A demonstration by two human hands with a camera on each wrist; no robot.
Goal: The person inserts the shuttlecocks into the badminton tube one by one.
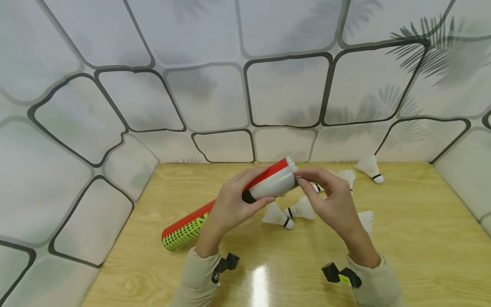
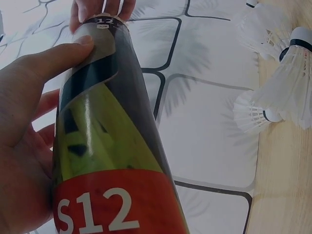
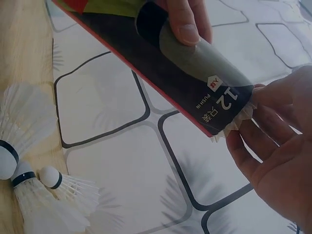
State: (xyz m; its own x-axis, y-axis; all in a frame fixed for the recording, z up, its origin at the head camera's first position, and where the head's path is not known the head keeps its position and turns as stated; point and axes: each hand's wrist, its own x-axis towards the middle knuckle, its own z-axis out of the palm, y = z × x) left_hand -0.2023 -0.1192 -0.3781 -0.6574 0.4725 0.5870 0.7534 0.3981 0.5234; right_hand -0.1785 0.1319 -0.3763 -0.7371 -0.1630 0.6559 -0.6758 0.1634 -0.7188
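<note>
Tube [image 1: 230, 200] in 2 hands; 1 shuttlecock [image 1: 290, 162] entering, 6 on table [image 1: 422, 238].

Loose shuttlecocks [image 1: 291, 211] crowd the table [image 1: 422, 238] under the hands; its right side lies open.

Tubes: one [image 1: 230, 198], at 9 o'clock of the table's middle.
Shuttlecocks in tube mouth: one [image 1: 290, 162], only feather tips showing.
Loose shuttlecocks: six in the head view; two [image 1: 277, 215] [image 1: 301, 209] at centre, three [image 1: 348, 176] [image 1: 366, 220] [image 1: 317, 187] partly behind the right hand, one [image 1: 370, 167] at 1 o'clock.
Hands: two [image 1: 230, 204] [image 1: 333, 202].
Tables: one [image 1: 422, 238].
</note>
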